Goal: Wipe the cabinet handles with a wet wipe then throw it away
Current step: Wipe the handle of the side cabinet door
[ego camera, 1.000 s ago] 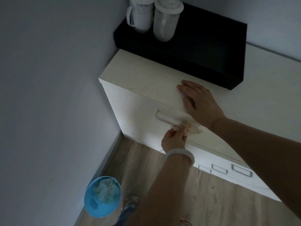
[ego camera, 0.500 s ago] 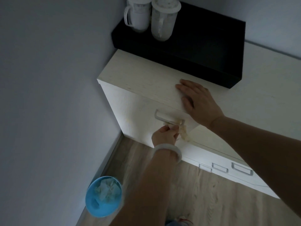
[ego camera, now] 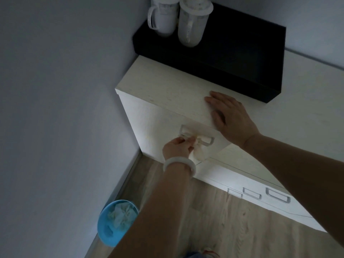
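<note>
Two hands are at work here, and near the bottom of the view a blue bin (ego camera: 109, 231) stands on the wood floor (ego camera: 214, 220) beside the wall, already holding crumpled paper or wipes.

Above it, the left hand (ego camera: 176, 148) pinches a pale wet wipe (ego camera: 197, 150) with curled fingers and presses it against the top handle (ego camera: 196, 135) on the cabinet (ego camera: 162, 94) front, roughly at the middle of the bar. Part of the wipe hangs loose below the handle. A white bangle (ego camera: 179, 165) sits on that wrist.

A little farther up, the right hand (ego camera: 230, 116) lies flat and open on the cabinet's top edge, fingers straight, apparently steadying the body.

To the right and lower down, three more handles (ego camera: 260, 194) show on the lower drawers; whether they have been wiped cannot be told from this view.

Farthest off, a black box (ego camera: 242, 58) rests on the cabinet top against the wall, with two white jugs (ego camera: 178, 19) standing on it.

By my reading, the wiping is under way on this one handle, the lower handles may remain, and dropping the wipe into the bin is not yet done.
</note>
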